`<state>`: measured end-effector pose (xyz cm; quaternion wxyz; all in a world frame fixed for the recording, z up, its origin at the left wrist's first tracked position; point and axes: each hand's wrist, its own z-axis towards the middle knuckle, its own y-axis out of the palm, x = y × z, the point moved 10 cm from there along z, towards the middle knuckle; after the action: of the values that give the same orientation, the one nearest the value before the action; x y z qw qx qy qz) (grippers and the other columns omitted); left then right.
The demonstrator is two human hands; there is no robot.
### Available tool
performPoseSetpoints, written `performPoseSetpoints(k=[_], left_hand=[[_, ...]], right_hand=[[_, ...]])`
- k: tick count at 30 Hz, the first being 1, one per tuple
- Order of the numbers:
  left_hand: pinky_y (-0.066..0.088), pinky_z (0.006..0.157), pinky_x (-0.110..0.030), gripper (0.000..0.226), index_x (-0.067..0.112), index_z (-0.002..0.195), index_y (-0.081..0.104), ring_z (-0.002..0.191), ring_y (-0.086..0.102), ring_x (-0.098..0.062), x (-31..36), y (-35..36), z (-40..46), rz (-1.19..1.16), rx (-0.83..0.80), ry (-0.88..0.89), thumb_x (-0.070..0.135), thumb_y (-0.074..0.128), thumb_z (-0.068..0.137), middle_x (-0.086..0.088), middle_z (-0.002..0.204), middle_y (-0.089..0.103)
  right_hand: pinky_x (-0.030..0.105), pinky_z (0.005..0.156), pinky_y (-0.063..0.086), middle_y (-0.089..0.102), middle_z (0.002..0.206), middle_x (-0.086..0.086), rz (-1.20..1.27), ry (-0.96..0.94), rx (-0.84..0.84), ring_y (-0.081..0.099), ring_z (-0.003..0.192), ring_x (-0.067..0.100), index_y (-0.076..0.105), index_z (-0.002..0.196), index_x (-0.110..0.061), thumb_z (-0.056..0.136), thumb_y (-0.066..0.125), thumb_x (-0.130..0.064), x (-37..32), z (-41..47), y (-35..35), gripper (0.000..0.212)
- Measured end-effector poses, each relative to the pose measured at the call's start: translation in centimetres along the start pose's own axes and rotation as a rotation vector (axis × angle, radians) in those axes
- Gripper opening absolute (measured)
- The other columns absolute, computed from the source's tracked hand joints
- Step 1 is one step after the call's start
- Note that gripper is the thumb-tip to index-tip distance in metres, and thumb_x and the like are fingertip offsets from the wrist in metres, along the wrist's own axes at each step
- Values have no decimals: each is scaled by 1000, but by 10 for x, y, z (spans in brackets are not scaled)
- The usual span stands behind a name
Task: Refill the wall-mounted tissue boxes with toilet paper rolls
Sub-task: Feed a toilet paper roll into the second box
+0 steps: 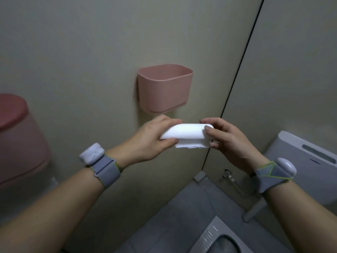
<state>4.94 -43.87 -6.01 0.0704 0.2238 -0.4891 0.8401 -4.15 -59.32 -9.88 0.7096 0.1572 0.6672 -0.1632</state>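
A pink open-topped tissue box point(164, 92) is fixed to the beige partition wall, and its inside looks bare from here. Just below it both hands hold a white toilet paper roll point(186, 134) lying sideways, with a loose torn edge hanging underneath. My left hand point(151, 141) grips the roll's left end. My right hand point(229, 141) pinches the right end between thumb and fingers. Both wrists wear grey straps with white sensor pods.
A second pink container with a darker lid point(16, 141) hangs at the far left. A dark gap point(237, 84) separates two partition panels. A white flush tank point(306, 165) stands at the right, with a squat toilet pan point(218, 238) in the grey floor below.
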Motion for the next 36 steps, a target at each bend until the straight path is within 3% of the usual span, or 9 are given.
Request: performPoseSetpoints(k=[8,11,15,19,22,26,28,31,36], left_hand=[[42,84,-23,51,21,132,59,97,57,-10,-24,-68,88,-17,167,-44,46,55,88,3,108,62],[45,88,-18,37,25,127,63,105,61,-5,-32,-100,102,-103,230,-99,38,60,93,11,116,68],[48,75,-27,21,34,113,65,88,63,-10,-41,-130,105,-129,341,-185,44,55,97,11,99,70],[48,71,-24,19,35,107,63,83,63,-9,-58,-153,115,-134,430,-242,47,55,95,15,95,68],[49,71,-21,26,39,110,56,82,62,-6,-70,-167,124,-35,500,-276,46,65,86,20,93,65],[42,86,-12,48,31,123,51,106,53,5,-59,-168,139,207,496,-196,24,75,82,14,114,56],[38,92,-10,49,25,127,51,110,50,-3,-50,-163,153,409,454,-130,21,74,83,4,119,51],[41,88,-14,40,18,128,52,103,52,-12,-45,-162,159,557,422,-100,24,65,91,-1,115,52],[40,76,-9,28,26,118,58,89,57,3,-54,-166,156,476,469,-261,41,61,94,15,101,62]], right_hand=[[23,75,52,62,119,-4,-200,-309,-104,61,95,11,63,119,-23,82,68,-21,-104,92,-14,37],[23,80,52,66,112,-5,-274,-395,-225,63,97,10,63,117,-19,80,74,-11,-135,120,8,39],[23,83,52,67,107,-1,-328,-501,-280,63,95,9,65,113,-13,86,69,-14,-163,151,31,27],[16,70,48,65,96,-1,-256,-570,-327,60,82,5,65,103,-13,92,62,-13,-179,189,46,12],[16,63,47,62,84,-3,-221,-551,-365,57,73,4,64,95,-14,93,60,-18,-176,223,51,6],[24,65,45,61,78,-4,-189,-525,-443,54,75,11,67,87,-19,88,60,-34,-172,256,53,17],[26,67,44,62,79,-4,-184,-516,-525,54,76,12,70,86,-20,87,62,-39,-175,272,57,20],[25,68,47,65,88,-2,-187,-553,-616,57,80,11,70,94,-20,87,61,-39,-181,281,63,22],[24,82,51,62,109,-8,-526,-871,-734,61,102,12,62,115,-34,80,68,-45,-200,276,74,38]])
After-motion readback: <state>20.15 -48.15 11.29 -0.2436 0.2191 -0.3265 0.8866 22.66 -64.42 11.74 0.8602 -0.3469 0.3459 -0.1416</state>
